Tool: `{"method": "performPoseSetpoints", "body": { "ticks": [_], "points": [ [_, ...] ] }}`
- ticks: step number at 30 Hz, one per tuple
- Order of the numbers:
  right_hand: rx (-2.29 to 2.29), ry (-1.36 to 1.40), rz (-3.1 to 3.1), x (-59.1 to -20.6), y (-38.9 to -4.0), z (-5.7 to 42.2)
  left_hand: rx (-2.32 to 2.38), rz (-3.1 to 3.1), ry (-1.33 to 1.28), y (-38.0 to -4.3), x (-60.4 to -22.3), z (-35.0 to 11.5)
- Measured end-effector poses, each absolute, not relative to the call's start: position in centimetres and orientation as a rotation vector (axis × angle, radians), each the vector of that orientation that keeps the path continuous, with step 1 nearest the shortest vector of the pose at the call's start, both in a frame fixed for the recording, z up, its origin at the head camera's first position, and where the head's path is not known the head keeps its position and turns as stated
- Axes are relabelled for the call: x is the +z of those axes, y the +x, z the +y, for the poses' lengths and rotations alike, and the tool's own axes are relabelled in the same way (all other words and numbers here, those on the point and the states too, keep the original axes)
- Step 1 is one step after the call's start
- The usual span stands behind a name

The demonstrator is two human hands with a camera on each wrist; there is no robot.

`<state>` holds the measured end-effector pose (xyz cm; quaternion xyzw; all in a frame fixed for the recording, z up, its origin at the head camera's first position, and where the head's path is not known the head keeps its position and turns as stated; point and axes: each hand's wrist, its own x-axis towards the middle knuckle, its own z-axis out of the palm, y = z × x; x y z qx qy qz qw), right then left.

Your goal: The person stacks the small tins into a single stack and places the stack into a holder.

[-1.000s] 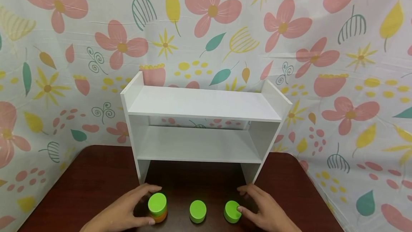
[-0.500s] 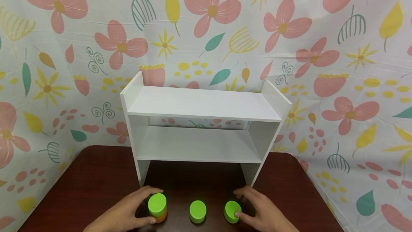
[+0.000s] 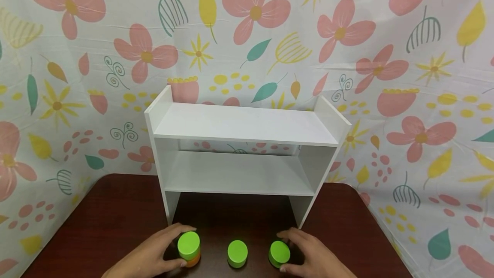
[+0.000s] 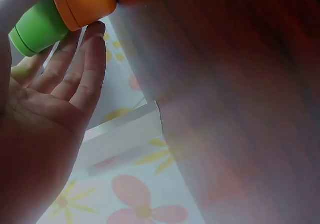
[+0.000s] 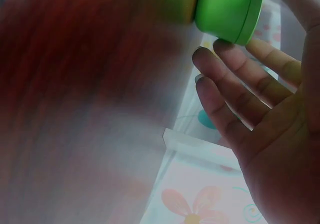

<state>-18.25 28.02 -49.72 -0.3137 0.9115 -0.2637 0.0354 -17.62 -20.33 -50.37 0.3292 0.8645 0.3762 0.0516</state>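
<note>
An orange jar stands on the dark table with a green jar stacked on top. Around this pair curves my left hand, thumb against the lower front and fingers behind. The left wrist view shows those fingers against the orange jar. A second green jar stands alone in the middle. My right hand is at a third green jar, thumb by its lower right side and fingers extended behind. In the right wrist view, fingertips lie at the edge of that green jar.
Behind the jars stands a white two-tier shelf with raised side panels. The dark red-brown table extends to both sides of it. A cloth with flowers and leaves hangs behind.
My right hand has shifted left and its thumb has slid from over the right green jar to its lower right edge. My left hand has moved slightly right. The jars look unmoved.
</note>
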Motion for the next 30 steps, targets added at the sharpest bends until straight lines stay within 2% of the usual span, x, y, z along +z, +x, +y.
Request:
{"method": "performPoseSetpoints", "body": {
  "ticks": [30],
  "points": [
    [-0.782, -0.966, 2.791, -49.73, -18.36, 27.37, 1.119, 2.643, 0.943, -17.65, -50.67, -20.14]
  ]
}}
